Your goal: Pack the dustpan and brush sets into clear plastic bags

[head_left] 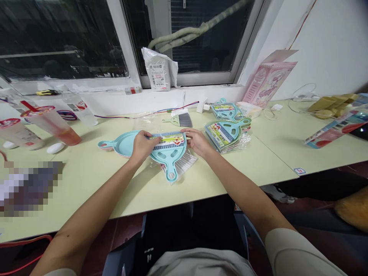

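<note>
My left hand (143,145) grips the left edge of a light-blue dustpan (170,163), thumb on the printed label card (171,140). At the dustpan's upper right corner, my right hand (198,142) pinches the edge with its fingers. Blue-grey bristles show around the card, and the handle points toward me. Under the dustpan lies a pale-bristled brush (186,163) in clear wrapping, partly hidden. Another light-blue dustpan (125,145) rests on the table by my left hand, with a pinkish edge below it. Beyond my hands lies a small green brush (181,120) with grey bristles.
Packaged dustpan sets (221,134) are piled to the right, with more sets (225,111) behind. Drink cups (54,124) and a bottle (79,105) stand at left. A pink box (268,82) leans at the back right. A cable (161,112) runs along the wall.
</note>
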`<action>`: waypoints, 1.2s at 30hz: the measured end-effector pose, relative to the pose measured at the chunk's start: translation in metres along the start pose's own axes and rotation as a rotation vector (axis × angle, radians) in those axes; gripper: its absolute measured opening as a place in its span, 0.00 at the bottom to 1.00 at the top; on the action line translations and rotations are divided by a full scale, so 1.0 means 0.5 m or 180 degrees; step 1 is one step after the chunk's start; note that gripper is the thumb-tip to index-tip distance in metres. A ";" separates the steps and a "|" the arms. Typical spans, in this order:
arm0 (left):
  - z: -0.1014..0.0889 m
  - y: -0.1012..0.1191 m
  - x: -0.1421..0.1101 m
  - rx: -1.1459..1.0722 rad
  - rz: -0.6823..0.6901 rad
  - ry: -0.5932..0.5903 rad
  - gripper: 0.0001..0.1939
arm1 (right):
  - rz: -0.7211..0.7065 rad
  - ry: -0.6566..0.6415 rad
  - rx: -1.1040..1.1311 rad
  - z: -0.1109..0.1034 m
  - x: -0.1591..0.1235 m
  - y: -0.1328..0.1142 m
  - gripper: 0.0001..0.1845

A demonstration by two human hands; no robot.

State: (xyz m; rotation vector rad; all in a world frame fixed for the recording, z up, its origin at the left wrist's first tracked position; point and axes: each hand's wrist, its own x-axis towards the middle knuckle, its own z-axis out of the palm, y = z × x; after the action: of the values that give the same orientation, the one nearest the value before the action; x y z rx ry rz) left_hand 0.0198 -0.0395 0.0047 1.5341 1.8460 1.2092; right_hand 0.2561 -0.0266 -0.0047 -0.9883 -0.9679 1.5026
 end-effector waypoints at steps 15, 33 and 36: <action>-0.005 -0.002 0.006 -0.0235 -0.0074 0.0169 0.26 | -0.0516 0.0566 -0.0363 0.005 0.001 0.008 0.16; 0.006 0.003 -0.020 -0.0049 0.0330 0.0286 0.22 | -0.1591 0.0489 -0.3371 -0.013 -0.009 0.020 0.23; 0.005 0.006 -0.021 -0.0049 0.0288 0.0286 0.22 | -0.1605 0.0435 -0.3297 -0.015 -0.008 0.017 0.24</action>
State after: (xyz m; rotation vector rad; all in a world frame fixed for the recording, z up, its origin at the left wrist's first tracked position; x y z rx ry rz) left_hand 0.0265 -0.0488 0.0042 1.5942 1.8363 1.3508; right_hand 0.2608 -0.0309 -0.0149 -1.3721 -1.7861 0.4431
